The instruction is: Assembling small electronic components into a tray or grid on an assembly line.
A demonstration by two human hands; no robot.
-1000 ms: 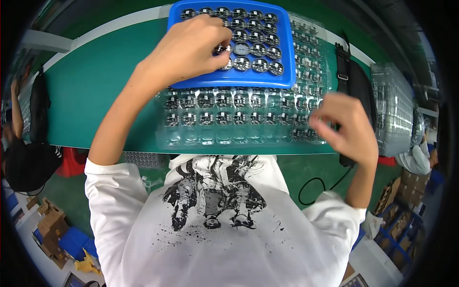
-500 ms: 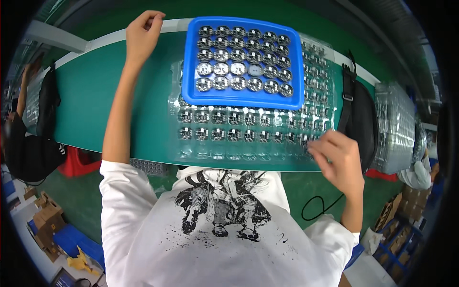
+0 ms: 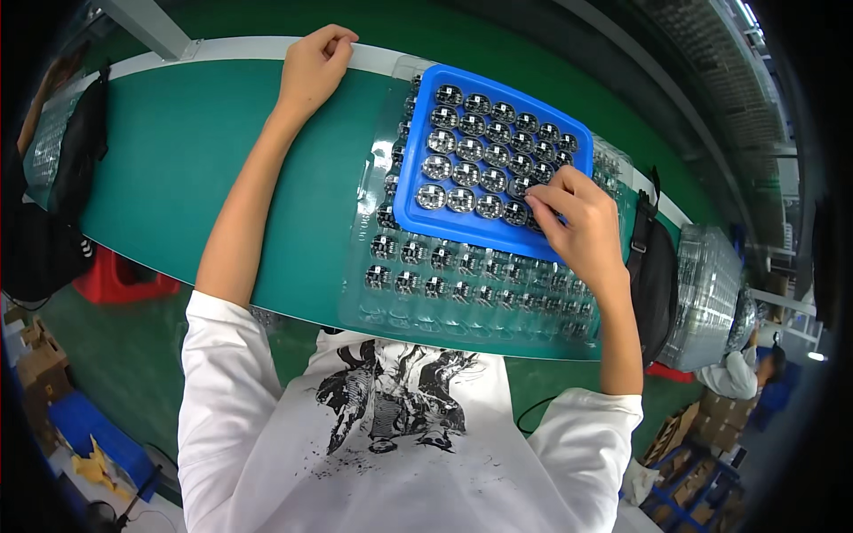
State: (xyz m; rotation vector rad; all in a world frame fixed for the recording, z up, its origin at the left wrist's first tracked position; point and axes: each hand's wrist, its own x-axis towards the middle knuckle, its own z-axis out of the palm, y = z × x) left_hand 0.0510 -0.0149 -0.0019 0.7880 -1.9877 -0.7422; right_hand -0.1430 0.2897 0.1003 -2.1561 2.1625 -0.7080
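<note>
My left hand [image 3: 311,78] lies at the far edge of the green table, fingers curled into a loose fist. Over the near right corner of a blue tray [image 3: 480,234] is my right hand [image 3: 579,218], thumb and fingertips pinched together beside the parts. Whatever sits between those fingertips is too small and covered to make out. Rows of round, dark and silvery electronic parts [image 3: 461,199] fill the blue tray. It rests on a clear plastic blister tray [image 3: 366,258], whose pockets hold small dark parts [image 3: 412,252] of similar look.
A black bag [image 3: 653,275] lies at the table's right, with a tall stack of clear blister trays [image 3: 704,298] beyond it. On the left are a person's dark sleeve [image 3: 44,249] and a red stool [image 3: 120,277]. A white post [image 3: 147,27] rises at the far left.
My right hand has moved from the near right corner of the clear tray up over the blue tray. The view has turned slightly; my left hand stays curled at the far edge.
</note>
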